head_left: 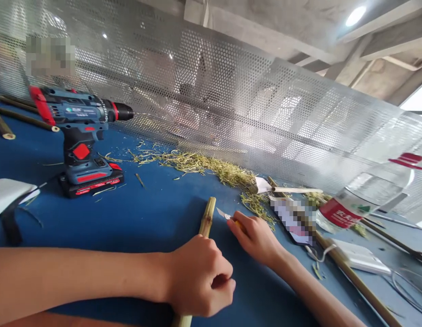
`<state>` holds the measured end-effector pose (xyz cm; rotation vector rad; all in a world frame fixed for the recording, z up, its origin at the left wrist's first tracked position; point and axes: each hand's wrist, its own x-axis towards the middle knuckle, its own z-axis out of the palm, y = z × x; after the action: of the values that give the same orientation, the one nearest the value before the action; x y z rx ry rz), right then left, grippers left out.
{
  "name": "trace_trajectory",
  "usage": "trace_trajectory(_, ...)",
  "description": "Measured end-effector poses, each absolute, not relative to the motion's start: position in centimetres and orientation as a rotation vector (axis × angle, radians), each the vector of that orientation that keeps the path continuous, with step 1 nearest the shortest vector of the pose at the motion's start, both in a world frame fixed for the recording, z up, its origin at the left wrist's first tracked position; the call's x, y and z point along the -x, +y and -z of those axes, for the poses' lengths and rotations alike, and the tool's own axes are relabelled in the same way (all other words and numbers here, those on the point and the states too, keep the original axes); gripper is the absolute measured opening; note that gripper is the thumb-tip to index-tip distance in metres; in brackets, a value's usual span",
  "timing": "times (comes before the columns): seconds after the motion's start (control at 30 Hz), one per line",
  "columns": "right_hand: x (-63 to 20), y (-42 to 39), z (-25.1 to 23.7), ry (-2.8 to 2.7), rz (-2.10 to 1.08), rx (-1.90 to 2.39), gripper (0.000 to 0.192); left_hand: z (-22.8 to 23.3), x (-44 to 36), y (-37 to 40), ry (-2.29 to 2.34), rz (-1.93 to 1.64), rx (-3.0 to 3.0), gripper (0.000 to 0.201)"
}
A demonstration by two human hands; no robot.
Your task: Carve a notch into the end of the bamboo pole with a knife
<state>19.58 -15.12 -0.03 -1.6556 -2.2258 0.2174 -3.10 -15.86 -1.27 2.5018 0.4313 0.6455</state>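
Note:
My left hand (202,277) is wrapped around a bamboo stick (207,213), whose pale cut end points away from me over the blue tabletop. Part of the stick also shows below the fist, and its middle is hidden by my fingers. To the right, my right hand (255,234) is closed on a utility knife (224,214) with a yellow handle, mostly covered by the fingers. The short blade sticks out towards the stick's far end, with a small gap between them.
A cordless drill (83,136) stands upright at the left. Green-yellow shavings (204,165) lie along the perforated metal screen (227,86). At the right are a large plastic bottle (364,200), a phone (294,220), a white power bank (360,256) with cables, and a long pole (354,277).

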Motion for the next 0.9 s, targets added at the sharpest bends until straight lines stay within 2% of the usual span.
trace_trajectory(0.3,-20.0,-15.5,-1.1,-2.282,-0.204,1.756,0.05,0.1,2.9,-16.1,0.399,-0.416,-2.36,0.028)
trace_trajectory(0.57,-20.0,-15.7,-0.9,-2.351,-0.164,1.829,0.055,0.4,2.6,-16.3,0.46,-0.446,-2.41,0.026)
trace_trajectory(0.7,-19.9,-15.7,-1.0,-2.408,-0.21,1.752,0.05,0.3,2.8,-16.1,0.42,-0.429,-2.382,0.028)
trace_trajectory(0.9,-20.0,-15.8,-0.9,-2.492,-0.149,1.675,0.055,0.5,2.8,-16.3,0.303,-0.355,-2.393,0.034)
